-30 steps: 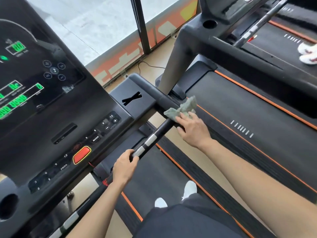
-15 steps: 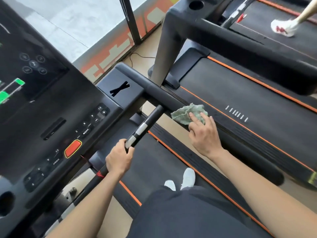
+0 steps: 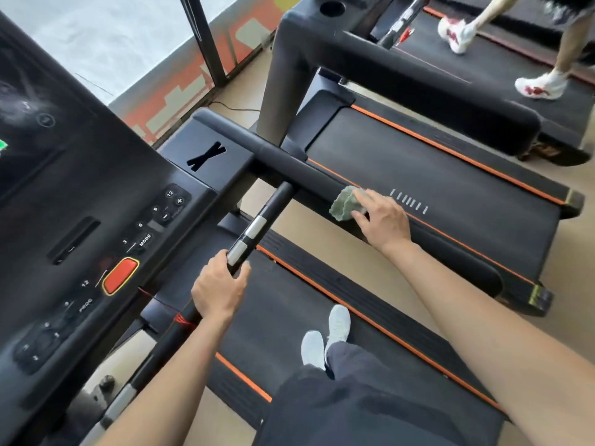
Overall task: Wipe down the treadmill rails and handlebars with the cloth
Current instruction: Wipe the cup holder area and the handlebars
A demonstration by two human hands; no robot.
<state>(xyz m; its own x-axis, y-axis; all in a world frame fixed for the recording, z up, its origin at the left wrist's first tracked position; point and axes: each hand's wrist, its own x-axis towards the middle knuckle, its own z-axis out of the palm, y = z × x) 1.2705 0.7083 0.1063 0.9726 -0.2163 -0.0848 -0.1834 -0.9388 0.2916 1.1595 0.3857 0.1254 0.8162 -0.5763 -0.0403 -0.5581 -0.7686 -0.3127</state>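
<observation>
We wipe down the rail [image 3: 306,169]
Right hand [image 3: 383,220], gripping cloth [image 3: 346,204], has slid toward 4 o'clock; left hand [image 3: 219,291] clasps handlebar [image 3: 264,217].

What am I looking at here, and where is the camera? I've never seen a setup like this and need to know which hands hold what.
There is no robot. The single camera sits on a person's head and looks down at their own arms. They stand on a treadmill belt, with its console on the left. The left hand grips the thin front handlebar just below its silver sensor bands. The right hand holds a crumpled green cloth against the thick padded side rail. Beyond that rail is a neighbouring treadmill, and further off another person's shoes on a third.
</observation>
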